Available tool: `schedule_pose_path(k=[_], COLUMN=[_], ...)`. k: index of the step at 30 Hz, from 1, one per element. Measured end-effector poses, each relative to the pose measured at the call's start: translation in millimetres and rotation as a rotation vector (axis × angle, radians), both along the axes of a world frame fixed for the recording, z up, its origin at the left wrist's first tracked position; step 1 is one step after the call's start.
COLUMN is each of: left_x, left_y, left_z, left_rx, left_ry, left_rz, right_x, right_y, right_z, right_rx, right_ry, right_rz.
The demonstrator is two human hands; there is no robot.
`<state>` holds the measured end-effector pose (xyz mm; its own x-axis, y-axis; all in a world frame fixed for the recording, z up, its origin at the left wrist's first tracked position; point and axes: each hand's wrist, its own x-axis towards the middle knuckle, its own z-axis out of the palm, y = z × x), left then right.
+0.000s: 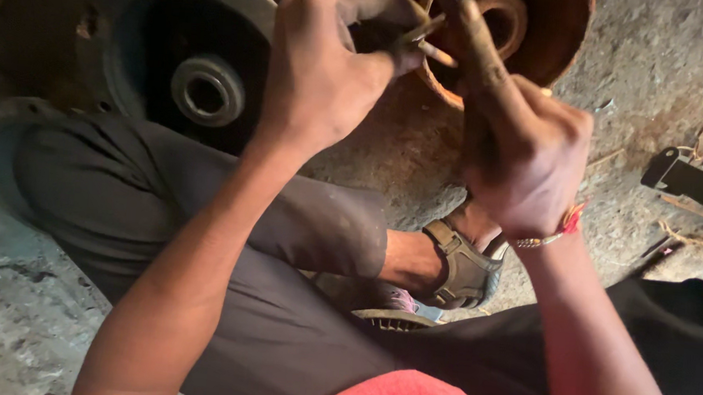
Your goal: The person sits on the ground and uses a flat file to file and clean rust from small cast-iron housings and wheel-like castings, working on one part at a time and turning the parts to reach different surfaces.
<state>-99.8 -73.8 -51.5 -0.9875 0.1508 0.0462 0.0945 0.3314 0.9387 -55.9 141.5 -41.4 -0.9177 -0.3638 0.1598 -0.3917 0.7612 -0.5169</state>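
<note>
My left hand is closed around a thin stick-like tool whose light tip pokes out toward the right. Close beside it, my right hand is curled, its index finger stretched up against the rim of a rusty orange round motor body. Both hands meet at that rim near the top middle. What the right hand grips, if anything, is hidden by its fingers. A bracelet and red thread circle my right wrist.
A grey metal end cover with a round bearing seat lies at the upper left. My bent legs in dark trousers and a sandalled foot fill the middle. A black metal piece and scraps lie on the concrete at right.
</note>
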Motion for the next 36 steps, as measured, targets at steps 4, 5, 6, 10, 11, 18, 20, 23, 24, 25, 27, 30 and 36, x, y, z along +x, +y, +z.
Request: schedule_pose_path(k=[4,5,6,10,11,18,20,23,24,25,27,30,36], left_x=[-1,0,1,5,5,-1,-2,-1,0,1,0,-4,2], left_y=[4,6,7,5,3,-1,-1,3,3,2,0,-4,5], left_z=[3,4,5,5,4,-3,-3,-2,-1,0,1,3,0], left_rx=[-0.061,-0.074,-0.053,-0.004,0.0,-0.069,-0.075,-0.065,-0.077,-0.087,-0.076,-0.029,-0.08], left_ry=[-0.105,-0.107,-0.079,0.007,0.025,0.004,0.029,0.071,0.085,0.1,0.137,0.16,-0.1], left_rz=[0.03,0.035,0.042,0.031,0.02,0.146,0.101,0.143,0.103,0.062,0.024,0.054,0.085], right_x=[-1,0,0,2,1,0,-1,-2,0,1,3,0,-2], right_y=[-1,-2,-2,-4,-5,-11,-10,-9,-8,-8,-9,-11,-12], right_z=[-1,-1,-1,2,3,10,7,3,4,4,6,10,11], right_rx=[0.007,0.008,0.001,-0.07,-0.071,0.01,-0.004,-0.037,-0.036,-0.03,-0.019,-0.012,-0.016], right_ry=[-0.009,-0.007,0.003,-0.009,-0.008,-0.015,0.013,0.01,-0.001,-0.02,-0.06,-0.027,-0.032], right_rz=[-0.013,-0.02,-0.024,-0.003,0.0,-0.014,0.004,0.002,-0.002,-0.008,-0.023,-0.001,-0.029])
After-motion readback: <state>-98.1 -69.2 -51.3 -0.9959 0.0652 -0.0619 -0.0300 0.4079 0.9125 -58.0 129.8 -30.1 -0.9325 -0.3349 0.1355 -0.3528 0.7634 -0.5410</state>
